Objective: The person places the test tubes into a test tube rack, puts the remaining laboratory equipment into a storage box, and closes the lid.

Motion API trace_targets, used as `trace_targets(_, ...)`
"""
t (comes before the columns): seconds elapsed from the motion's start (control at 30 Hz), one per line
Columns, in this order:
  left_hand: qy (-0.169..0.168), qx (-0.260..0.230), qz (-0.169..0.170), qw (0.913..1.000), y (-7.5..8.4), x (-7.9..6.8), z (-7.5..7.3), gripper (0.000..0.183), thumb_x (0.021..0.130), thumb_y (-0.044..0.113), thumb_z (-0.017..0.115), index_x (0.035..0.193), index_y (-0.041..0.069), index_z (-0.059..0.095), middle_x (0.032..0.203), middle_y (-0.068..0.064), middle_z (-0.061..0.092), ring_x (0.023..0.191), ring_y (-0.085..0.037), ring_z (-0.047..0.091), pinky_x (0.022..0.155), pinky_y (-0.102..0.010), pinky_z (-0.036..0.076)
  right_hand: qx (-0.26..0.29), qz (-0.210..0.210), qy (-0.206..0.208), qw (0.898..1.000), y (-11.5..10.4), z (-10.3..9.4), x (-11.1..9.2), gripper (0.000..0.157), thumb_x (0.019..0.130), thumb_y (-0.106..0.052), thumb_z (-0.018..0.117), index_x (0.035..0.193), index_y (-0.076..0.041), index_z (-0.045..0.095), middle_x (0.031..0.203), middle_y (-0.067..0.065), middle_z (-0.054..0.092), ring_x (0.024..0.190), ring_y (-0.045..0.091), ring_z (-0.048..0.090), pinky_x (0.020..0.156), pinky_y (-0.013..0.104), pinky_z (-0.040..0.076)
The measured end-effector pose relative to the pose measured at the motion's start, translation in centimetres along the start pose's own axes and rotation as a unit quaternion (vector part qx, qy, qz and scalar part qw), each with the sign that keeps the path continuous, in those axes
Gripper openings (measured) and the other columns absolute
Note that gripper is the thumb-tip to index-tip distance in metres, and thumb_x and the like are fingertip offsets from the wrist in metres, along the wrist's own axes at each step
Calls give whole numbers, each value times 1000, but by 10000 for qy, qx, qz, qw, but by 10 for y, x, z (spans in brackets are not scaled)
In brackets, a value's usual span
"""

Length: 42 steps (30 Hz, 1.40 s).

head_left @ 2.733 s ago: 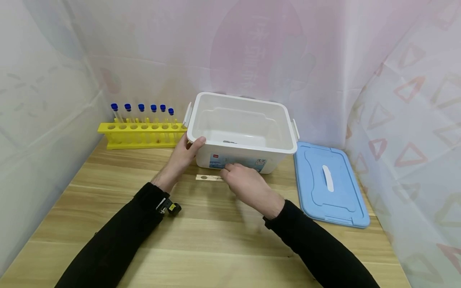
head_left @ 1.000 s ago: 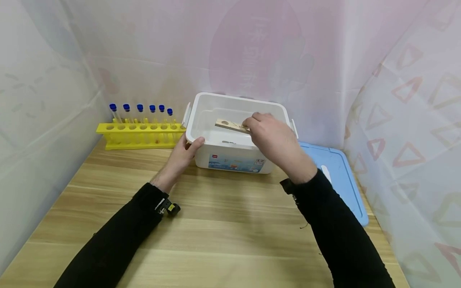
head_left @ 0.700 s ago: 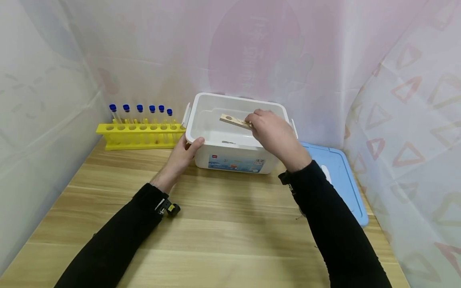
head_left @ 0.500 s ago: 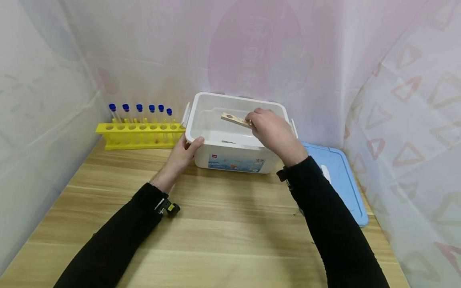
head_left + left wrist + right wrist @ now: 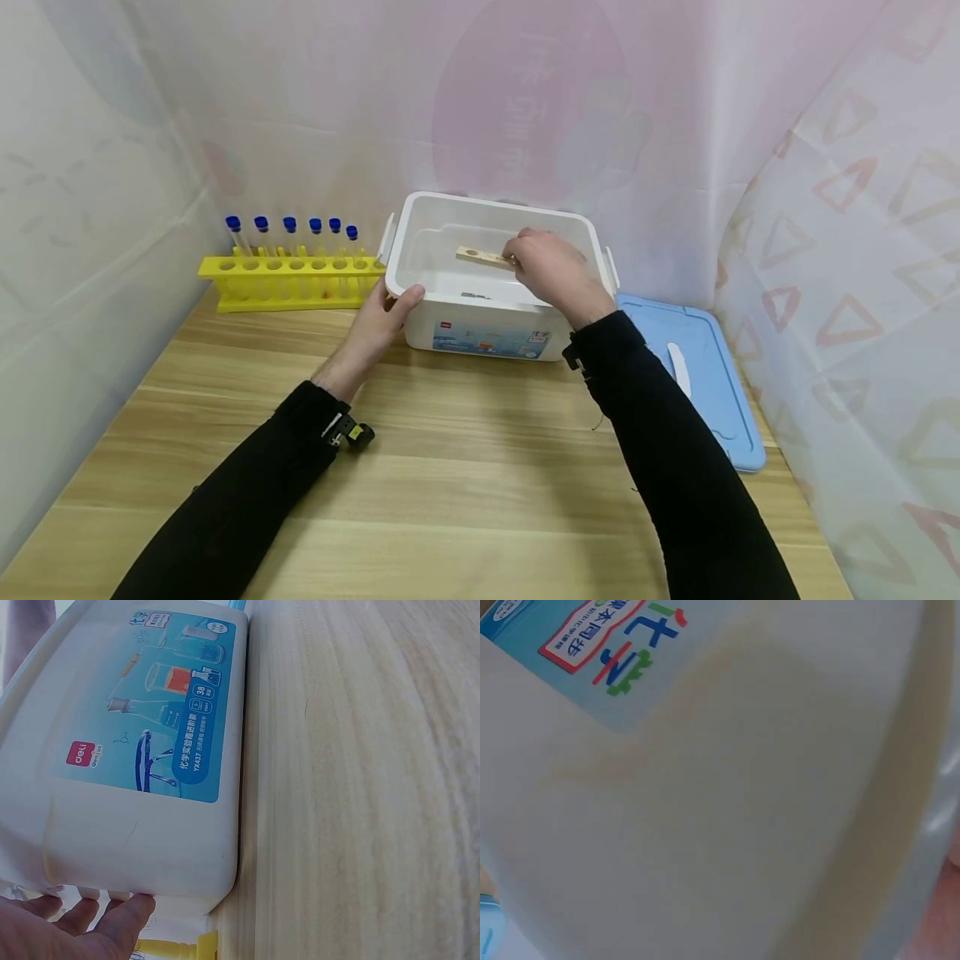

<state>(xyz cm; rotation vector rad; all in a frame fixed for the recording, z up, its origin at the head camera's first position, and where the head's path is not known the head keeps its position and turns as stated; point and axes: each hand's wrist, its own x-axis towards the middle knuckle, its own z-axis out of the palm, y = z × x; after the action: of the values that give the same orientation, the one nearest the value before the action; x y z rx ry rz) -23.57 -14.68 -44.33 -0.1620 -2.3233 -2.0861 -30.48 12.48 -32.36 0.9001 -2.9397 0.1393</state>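
Observation:
My left hand (image 5: pixel 375 329) grips the front left corner of an open white plastic storage box (image 5: pixel 505 208), thumb at the rim and fingers against the end wall. In the left wrist view, those fingertips (image 5: pixel 127 915) press the box's side. My right hand (image 5: pixel 551 271) reaches over the front rim and pinches one end of a flat wooden test tube clamp (image 5: pixel 480 257) with a round hole. The clamp is tilted slightly inside the box opening, and its right end is hidden by the fingers. A small dark metal item (image 5: pixel 475 296) shows in the box near the front wall.
Left of the box stands a yellow test tube rack (image 5: pixel 292 283) with several blue-capped tubes (image 5: pixel 290 225). A blue lid (image 5: pixel 693 375) with a white handle lies to the right, partly behind my right sleeve. Printed cloth (image 5: pixel 337 125) hangs close behind.
My right hand has lifted the wooden test tube clamp from the table before the box, up over the rim and into the opening, lowering slightly lately. The left hand has stayed put.

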Motion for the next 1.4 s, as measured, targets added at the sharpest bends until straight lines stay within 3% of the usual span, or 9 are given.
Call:
trace_targets(0.17,-17,-15,61,10000,0,0,0,83,98,58,60,166,29,23,163,-11,33,147,-31,35,118,-55,34,127,-109,-81,9998,2,9,7,30,104,-6,54,123,-12,75,122,7,69,115,24,63,93,37,55)
trace_targets(0.33,-18,-2,97,10000,0,0,1,85,98,58,60,166,25,22,164,-14,32,147,-31,35,119,-55,33,287,-168,-198,9992,4,16,10,31,101,0,48,94,-13,76,109,5,72,92,15,59,79,28,46)
trace_targets(0.47,-3,3,80,10000,0,1,1,84,98,59,60,166,28,23,164,-14,31,148,-31,34,119,-55,33,467,-184,-270,9984,6,24,10,33,98,5,45,71,-14,40,73,0,38,68,16,30,66,30,24)
trace_targets(0.53,-14,-9,77,10000,0,1,1,83,98,59,61,166,29,24,164,-14,31,148,-31,34,119,-55,33,575,-167,-328,9977,7,27,10,35,96,7,44,75,-14,25,75,1,19,66,18,20,65,31,17)
trace_targets(0.63,-40,-40,75,10000,0,0,1,83,98,58,61,165,29,24,164,-14,31,148,-31,34,119,-55,33,687,-154,-371,9968,9,31,10,38,95,7,44,75,-15,21,74,-1,13,64,18,16,64,31,15)
trace_targets(0.83,-21,-58,77,10000,1,0,1,83,98,59,61,166,29,23,163,-11,32,148,-30,34,119,-55,33,798,-104,-729,9941,9,34,11,41,93,9,45,75,-16,19,73,-1,11,64,17,11,66,33,14)
trace_targets(1.0,-6,-24,67,10000,1,0,1,84,98,59,60,166,27,23,162,-9,33,147,-30,34,119,-54,33,948,-10,-980,9907,10,36,11,38,83,12,42,76,-17,19,73,-2,10,66,18,10,67,35,14)
trace_targets(1.3,-30,-48,112,9999,2,-1,1,84,98,58,61,166,27,22,162,-13,33,147,-31,35,119,-54,33,975,287,-1306,9862,9,35,2,33,89,6,43,76,-17,25,77,0,17,68,19,19,63,34,18)
trace_targets(1.4,-45,-57,127,9999,1,-1,1,85,98,57,60,166,25,22,163,-16,32,147,-31,35,119,-55,33,921,354,-1566,9827,10,35,2,27,94,2,48,75,-15,42,78,0,38,71,18,33,65,32,30)
